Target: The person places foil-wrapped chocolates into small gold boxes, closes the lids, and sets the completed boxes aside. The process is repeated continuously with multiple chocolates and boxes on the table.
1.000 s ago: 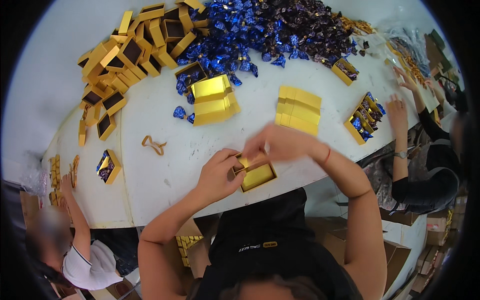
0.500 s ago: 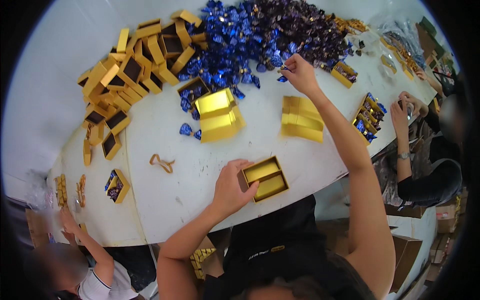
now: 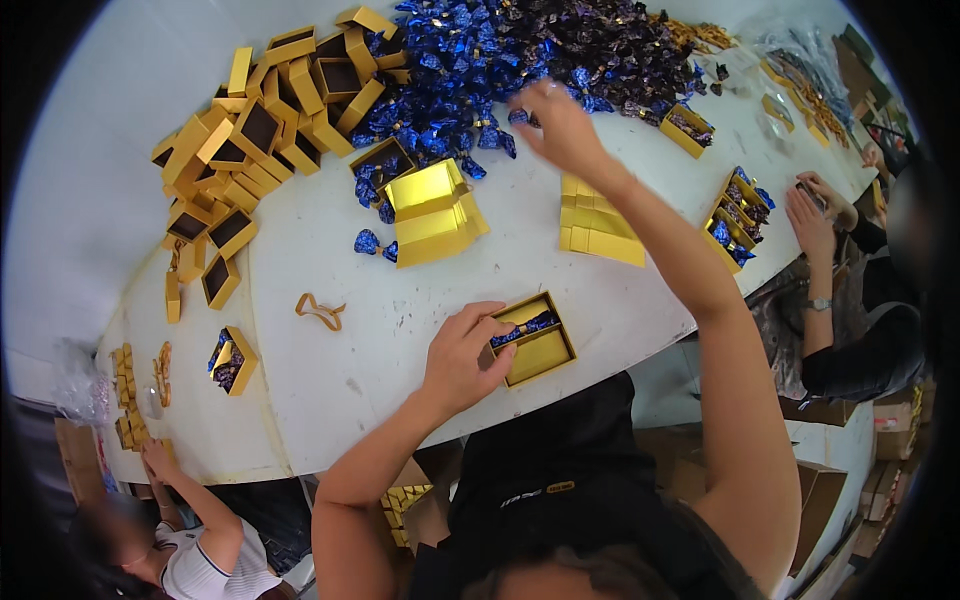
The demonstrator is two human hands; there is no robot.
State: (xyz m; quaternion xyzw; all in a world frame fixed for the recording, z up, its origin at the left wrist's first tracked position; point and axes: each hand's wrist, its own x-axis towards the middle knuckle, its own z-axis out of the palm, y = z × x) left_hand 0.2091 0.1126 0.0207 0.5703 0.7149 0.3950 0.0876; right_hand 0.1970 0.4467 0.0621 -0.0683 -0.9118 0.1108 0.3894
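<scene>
One open gold box (image 3: 535,340) lies at the bench (image 3: 400,340) edge, one blue-wrapped candy (image 3: 525,326) in it; two gold box stacks (image 3: 432,212) (image 3: 600,225) in the middle; one loose blue candy (image 3: 368,243); one ribbon loop (image 3: 320,310); empty gold boxes (image 3: 250,130) and the wrapped candies (image 3: 520,50) are heaped too many to count.

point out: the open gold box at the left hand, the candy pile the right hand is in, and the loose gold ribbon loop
open gold box (image 3: 541,352): head view, on its empty lower compartment.
candy pile (image 3: 470,70): head view, on the blue-wrapped candies left of the right hand.
gold ribbon loop (image 3: 320,311): head view, on the middle of the loop.
</scene>
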